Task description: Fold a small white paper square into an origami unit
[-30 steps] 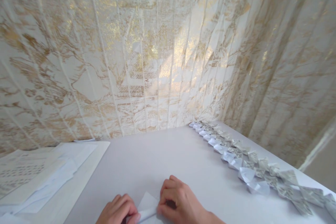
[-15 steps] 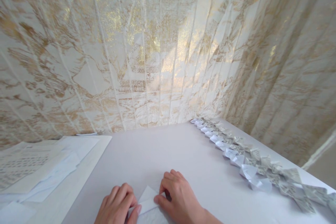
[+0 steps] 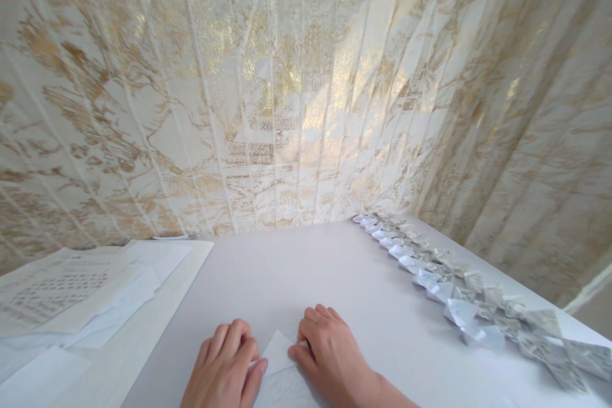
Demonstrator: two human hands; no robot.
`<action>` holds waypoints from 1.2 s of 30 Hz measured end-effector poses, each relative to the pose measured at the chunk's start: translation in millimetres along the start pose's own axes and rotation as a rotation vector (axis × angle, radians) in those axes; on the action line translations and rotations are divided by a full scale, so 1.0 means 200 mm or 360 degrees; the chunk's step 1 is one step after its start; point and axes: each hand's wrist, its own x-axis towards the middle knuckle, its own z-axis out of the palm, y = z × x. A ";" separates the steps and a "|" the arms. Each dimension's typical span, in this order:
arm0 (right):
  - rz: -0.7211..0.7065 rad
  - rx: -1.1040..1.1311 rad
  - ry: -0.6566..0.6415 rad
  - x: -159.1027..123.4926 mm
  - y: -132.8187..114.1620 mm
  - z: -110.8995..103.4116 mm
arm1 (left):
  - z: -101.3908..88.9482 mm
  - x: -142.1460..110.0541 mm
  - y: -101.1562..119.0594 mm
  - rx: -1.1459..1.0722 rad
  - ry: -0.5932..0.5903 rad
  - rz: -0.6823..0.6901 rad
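Note:
A folded white paper [image 3: 278, 357] lies on the white table [image 3: 335, 280] at the near edge, its pointed corner facing away from me. My left hand [image 3: 227, 366] rests on the paper's left side, fingers curled down onto it. My right hand [image 3: 329, 354] presses the paper's right edge with thumb and fingertips. Both hands pinch and hold the sheet flat against the tabletop. The lower part of the paper runs out of view.
A long row of several folded paper pieces [image 3: 459, 296] lies along the table's right edge. A stack of printed sheets [image 3: 71, 293] sits at the left. A cream and gold curtain [image 3: 287, 89] hangs right behind the table.
Both hands have slid a little away from me on the paper, and more of them shows. The view has tipped slightly down and shifted.

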 end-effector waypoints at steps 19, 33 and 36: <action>-0.0220 -0.0013 0.0237 -0.02 0.01 0.06 | -0.07 0.05 0.07 0.0161 -0.0098 -0.0012; -0.1060 -0.0265 0.0371 -0.04 0.01 0.01 | -0.05 0.05 0.03 -0.0146 -0.0052 -0.0161; -0.1067 -0.0258 0.0360 -0.04 0.02 0.02 | -0.06 0.05 0.01 -0.0196 -0.0098 -0.0161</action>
